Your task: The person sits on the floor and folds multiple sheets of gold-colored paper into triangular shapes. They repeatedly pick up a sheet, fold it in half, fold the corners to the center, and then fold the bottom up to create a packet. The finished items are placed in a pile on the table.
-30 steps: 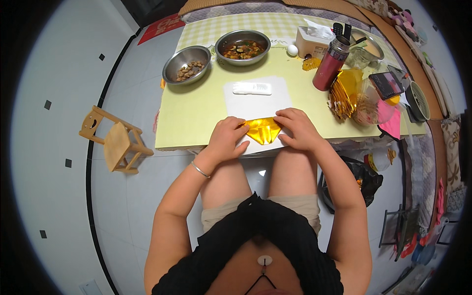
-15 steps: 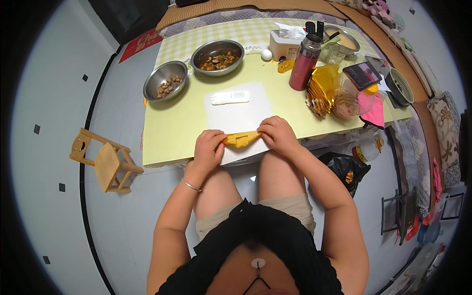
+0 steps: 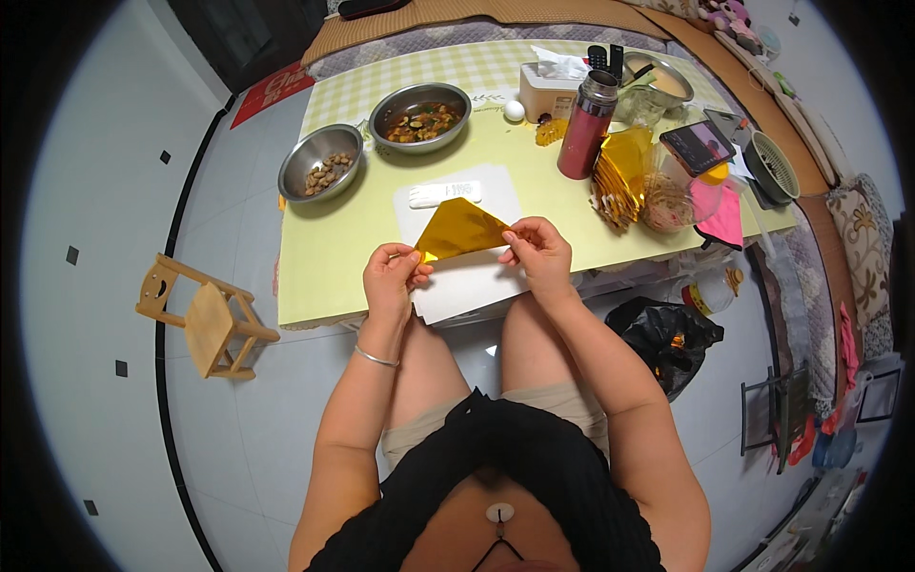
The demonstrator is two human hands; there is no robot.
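Observation:
Between my hands is a sheet of shiny gold foil paper (image 3: 461, 232), its wide side toward me and its narrower end pointing away. My left hand (image 3: 394, 276) pinches its near left corner. The near right corner is pinched by my right hand (image 3: 537, 250). Under the foil lies a white sheet of paper (image 3: 472, 288) that reaches the table's front edge. A white oblong case (image 3: 434, 194) with faint writing rests on that sheet, partly covered by the foil's tip.
Two steel bowls stand at the left, one with brown nuts (image 3: 329, 175), one with food in liquid (image 3: 419, 124). A red thermos (image 3: 588, 129), stacked gold foil (image 3: 621, 176), a phone (image 3: 699, 147) and a tissue box (image 3: 547, 91) are at the right. A wooden chair (image 3: 212, 315) stands left.
The gold foil, earlier a narrow folded strip, now spreads upward as a wide glossy shape. My left hand has shifted slightly left, and both hands have turned with thumbs and fingers pinching the corners.

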